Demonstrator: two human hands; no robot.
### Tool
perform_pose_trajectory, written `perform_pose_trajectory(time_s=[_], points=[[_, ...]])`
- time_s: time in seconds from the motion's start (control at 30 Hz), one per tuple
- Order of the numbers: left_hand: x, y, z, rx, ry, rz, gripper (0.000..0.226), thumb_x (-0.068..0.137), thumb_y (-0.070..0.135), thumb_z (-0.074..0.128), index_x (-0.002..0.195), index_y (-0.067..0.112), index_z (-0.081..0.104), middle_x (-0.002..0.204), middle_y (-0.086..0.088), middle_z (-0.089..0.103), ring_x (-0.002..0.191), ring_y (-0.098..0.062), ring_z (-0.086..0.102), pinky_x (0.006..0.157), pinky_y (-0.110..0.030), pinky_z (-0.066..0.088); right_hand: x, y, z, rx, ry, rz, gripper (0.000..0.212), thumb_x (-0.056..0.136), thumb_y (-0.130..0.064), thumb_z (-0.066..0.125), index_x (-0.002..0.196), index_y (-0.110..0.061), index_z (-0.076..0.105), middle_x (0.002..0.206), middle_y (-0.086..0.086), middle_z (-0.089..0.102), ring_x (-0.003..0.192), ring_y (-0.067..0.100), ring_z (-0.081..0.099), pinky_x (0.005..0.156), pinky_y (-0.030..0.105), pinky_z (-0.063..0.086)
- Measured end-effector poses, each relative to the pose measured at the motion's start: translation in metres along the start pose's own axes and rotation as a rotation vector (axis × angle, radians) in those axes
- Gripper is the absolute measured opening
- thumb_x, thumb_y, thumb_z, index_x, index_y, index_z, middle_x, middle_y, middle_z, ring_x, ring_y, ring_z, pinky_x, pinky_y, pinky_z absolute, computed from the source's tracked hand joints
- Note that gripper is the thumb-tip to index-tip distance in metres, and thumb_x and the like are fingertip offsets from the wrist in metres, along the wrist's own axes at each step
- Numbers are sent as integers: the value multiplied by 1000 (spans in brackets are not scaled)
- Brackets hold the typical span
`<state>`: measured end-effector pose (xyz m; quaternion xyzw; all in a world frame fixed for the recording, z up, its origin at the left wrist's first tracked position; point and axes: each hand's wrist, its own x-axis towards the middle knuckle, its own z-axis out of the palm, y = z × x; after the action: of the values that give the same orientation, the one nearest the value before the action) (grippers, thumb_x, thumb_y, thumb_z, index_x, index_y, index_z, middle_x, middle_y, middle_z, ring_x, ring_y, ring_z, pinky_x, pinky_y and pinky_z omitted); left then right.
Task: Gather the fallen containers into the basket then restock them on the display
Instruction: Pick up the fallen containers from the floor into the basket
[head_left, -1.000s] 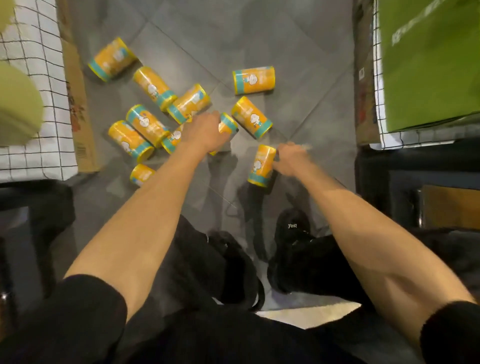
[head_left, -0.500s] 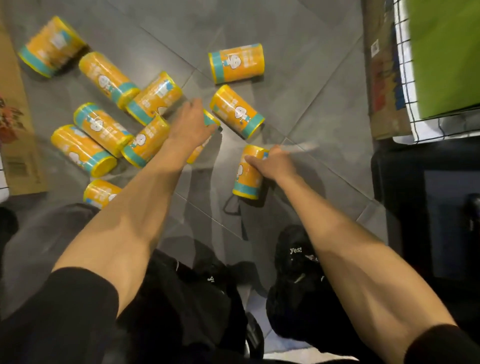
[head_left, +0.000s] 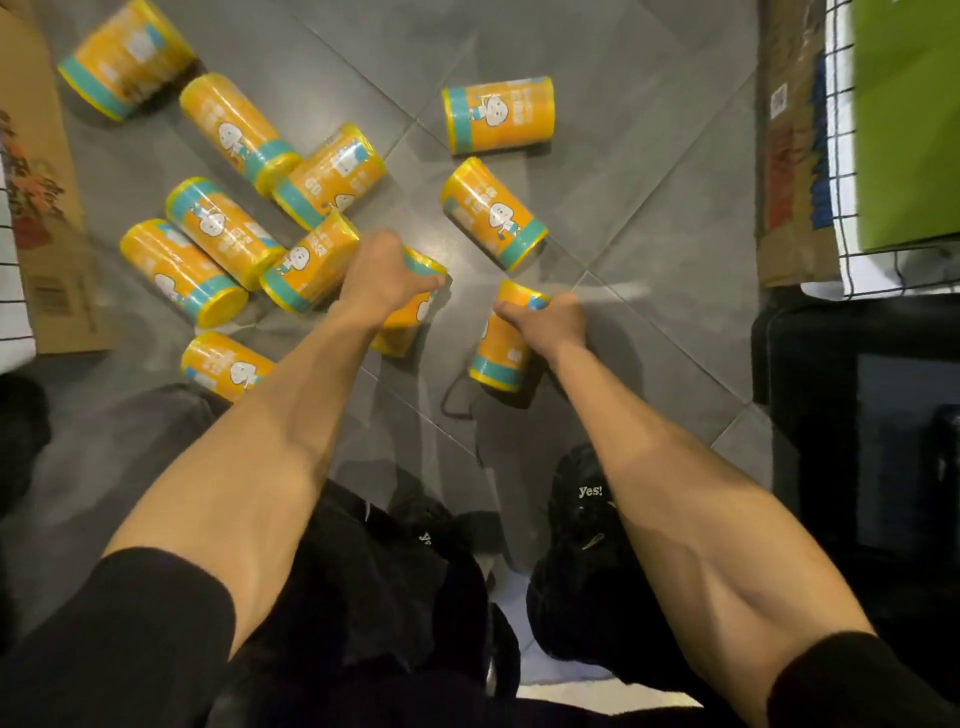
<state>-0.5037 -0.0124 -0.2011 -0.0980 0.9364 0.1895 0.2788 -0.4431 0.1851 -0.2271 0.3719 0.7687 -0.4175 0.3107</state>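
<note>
Now eleven containers on floor — left hand grips one, right hand another.

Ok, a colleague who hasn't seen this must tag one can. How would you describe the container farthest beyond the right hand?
On the grey tiled floor, start at the right hand and go up the picture, past a slanted container, to the far container. Orange with a teal band like the rest, it alone lies level across the picture, band end to the left.
</note>
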Motion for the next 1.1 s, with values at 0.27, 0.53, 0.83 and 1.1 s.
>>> perform_pose_trajectory(time_s=[0.27, 0.53, 0.83, 1.1], points=[[-126, 13, -98, -293, -32, -110, 81, 52, 64, 76, 114, 13, 65, 110, -8, 68, 106, -29, 60, 82, -38, 50, -139, -71, -76, -247, 6, -151, 71, 71, -45, 83, 125, -10, 55, 124, 9, 58, 113, 24, 57, 79, 26, 38], [-271, 70, -261, -485, 91, -119, 70, 63, 51, 80, 122, 17, 62, 117, -4, 67, 111, -23, 59, 88, -32, 48, -323, -168, -180, -230, -49, -317, 38, 67, -31, 85, 98, -20, 65, 101, 5, 66, 87, 18, 63, 74, 32, 51], [-427, 128, -415, -656, 307, -173, 67, 64, 43, 84, 124, 22, 60, 111, 7, 65, 104, -17, 61, 91, -30, 47, -491, -273, -286, -253, -169, -536, 63, 67, -36, 85, 122, -23, 57, 105, -9, 63, 97, 13, 62, 80, 31, 52], [-566, 161, -478, -800, 654, -237, 66, 68, 32, 88, 125, 18, 58, 107, 21, 59, 94, 2, 57, 84, -20, 50, -601, -334, -342, -284, -389, -930, 63, 67, -31, 90, 118, -29, 55, 106, -16, 62, 94, -6, 59, 78, 10, 46]])
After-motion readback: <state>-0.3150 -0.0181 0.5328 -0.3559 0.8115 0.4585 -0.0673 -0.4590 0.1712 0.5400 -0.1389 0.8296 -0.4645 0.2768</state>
